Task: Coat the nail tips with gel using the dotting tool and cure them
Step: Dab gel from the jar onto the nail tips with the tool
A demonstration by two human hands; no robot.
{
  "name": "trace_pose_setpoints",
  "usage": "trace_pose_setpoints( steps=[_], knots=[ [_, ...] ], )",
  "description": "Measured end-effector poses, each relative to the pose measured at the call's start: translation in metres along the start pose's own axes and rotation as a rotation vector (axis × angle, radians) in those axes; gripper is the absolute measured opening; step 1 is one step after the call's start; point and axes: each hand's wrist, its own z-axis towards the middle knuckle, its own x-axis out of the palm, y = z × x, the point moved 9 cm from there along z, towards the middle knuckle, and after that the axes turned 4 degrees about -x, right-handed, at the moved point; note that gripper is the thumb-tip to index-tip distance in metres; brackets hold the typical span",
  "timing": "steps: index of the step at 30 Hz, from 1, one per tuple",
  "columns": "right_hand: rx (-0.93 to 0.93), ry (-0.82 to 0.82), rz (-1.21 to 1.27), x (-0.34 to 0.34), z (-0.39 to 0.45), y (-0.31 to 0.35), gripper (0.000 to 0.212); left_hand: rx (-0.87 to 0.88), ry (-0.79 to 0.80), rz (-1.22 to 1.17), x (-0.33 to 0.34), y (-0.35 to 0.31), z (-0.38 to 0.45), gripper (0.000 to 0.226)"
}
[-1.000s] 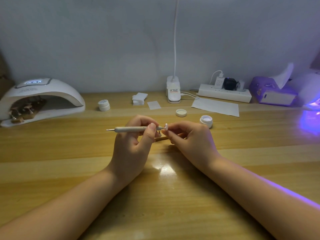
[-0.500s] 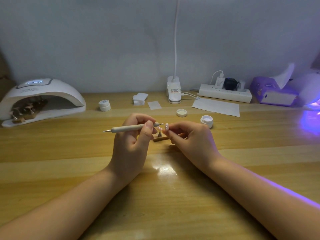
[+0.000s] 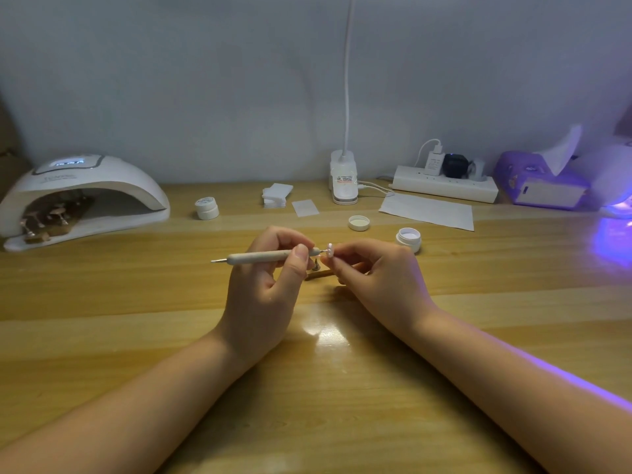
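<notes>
so i count two hands [image 3: 263, 295] [image 3: 379, 285], one dotting tool [image 3: 263, 257], two nail lamps [image 3: 82, 196] [image 3: 615, 186], two gel jars [image 3: 207, 208] [image 3: 408, 238], one loose lid [image 3: 359, 223], one power strip [image 3: 444, 188] and one tissue box [image 3: 540, 186].

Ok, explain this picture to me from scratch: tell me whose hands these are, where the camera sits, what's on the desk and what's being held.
There is no machine here: a person wears one camera on the head, looking down at their own two bare hands over a wooden desk.

The left hand grips a dotting tool, a pen-like stick with a fine metal end. The right hand pinches a small nail tip on a stand, and the tool's end meets it.

At the far left sits a white curing lamp, with more nail tips on stands inside it. Near the hands are an open gel pot and its lid; a closed pot stands further left. At the back: wipes, a clip lamp, a sheet of paper, a power strip and a purple tissue box.
</notes>
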Motion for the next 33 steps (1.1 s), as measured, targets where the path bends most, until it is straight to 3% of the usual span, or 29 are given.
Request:
trace_pose_setpoints(
  steps=[33],
  knots=[
    [-0.014,-0.008,-0.015,-0.0006,-0.0007,0.0005,0.016,0.004,0.024,0.031,0.0023,0.0021,-0.0002,0.011]
  ],
)
